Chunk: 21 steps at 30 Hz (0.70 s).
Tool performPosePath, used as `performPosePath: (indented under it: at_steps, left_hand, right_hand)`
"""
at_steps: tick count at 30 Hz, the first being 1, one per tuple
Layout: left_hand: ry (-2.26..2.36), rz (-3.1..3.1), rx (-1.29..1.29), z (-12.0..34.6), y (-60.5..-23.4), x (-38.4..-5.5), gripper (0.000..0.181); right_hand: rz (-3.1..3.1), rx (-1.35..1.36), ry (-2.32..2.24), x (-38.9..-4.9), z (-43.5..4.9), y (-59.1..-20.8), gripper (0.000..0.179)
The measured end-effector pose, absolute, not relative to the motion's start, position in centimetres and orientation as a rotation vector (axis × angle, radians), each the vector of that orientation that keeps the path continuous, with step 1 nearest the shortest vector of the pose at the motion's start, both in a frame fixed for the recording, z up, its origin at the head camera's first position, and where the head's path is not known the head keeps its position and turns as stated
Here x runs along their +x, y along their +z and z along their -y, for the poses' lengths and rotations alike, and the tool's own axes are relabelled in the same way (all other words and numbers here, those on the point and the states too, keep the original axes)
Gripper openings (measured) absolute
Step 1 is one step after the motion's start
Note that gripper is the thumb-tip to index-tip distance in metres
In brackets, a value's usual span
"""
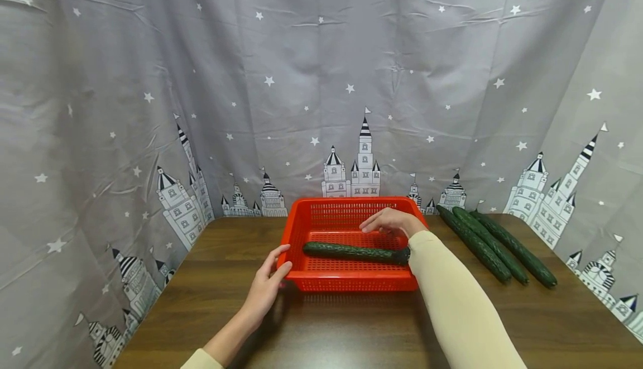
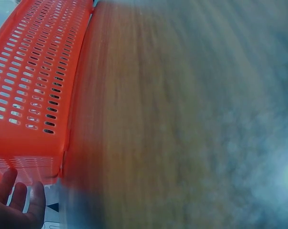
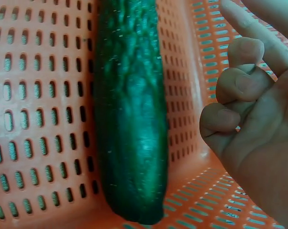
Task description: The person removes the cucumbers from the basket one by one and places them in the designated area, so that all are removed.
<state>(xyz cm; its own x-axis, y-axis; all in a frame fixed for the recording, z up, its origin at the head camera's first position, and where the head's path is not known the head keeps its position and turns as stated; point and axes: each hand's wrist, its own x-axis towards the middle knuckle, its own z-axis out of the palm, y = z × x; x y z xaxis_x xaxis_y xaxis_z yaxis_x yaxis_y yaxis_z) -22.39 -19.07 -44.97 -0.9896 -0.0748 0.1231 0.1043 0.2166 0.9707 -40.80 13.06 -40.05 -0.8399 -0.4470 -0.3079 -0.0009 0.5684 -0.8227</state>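
A dark green cucumber (image 1: 349, 252) lies lengthwise along the near side of a red plastic basket (image 1: 351, 281) with slotted walls. At the basket's left front corner, my left hand (image 1: 266, 282) rests its fingers and thumb against the rim. In the left wrist view, the straight fingers (image 2: 36, 202) of that hand are beside the basket's end wall. Over the basket's right half is my right hand (image 1: 392, 223), holding nothing. The right wrist view has this hand (image 3: 258, 129) beside the cucumber (image 3: 132, 119), apart from it, some fingers loosely bent and others straighter.
Several more cucumbers (image 1: 489, 246) lie side by side, slanting, on the wooden table (image 1: 351, 335) right of the basket. Behind the table hangs a grey curtain (image 1: 301, 106) printed with stars and castles.
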Motion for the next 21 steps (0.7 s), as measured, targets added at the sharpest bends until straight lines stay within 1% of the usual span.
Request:
performPosePath:
  at_steps: [7, 14, 21]
  left_hand:
    - [-1.877, 2.336, -0.028, 19.0, -44.9, -22.4, 0.042]
    - [-1.873, 2.326, -0.053, 19.0, -45.2, -22.4, 0.043]
    - [-1.881, 2.321, -0.049, 19.1, -45.2, -22.3, 0.043]
  right_hand:
    - [-2.325, -0.426, -1.073, -40.5, -12.8, -40.7, 0.041]
    - [-2.25, -0.419, -1.093, -40.3, -12.6, -41.4, 0.039]
    - [-2.235, -0.4, -1.083, -40.1, -12.5, -41.9, 0.031]
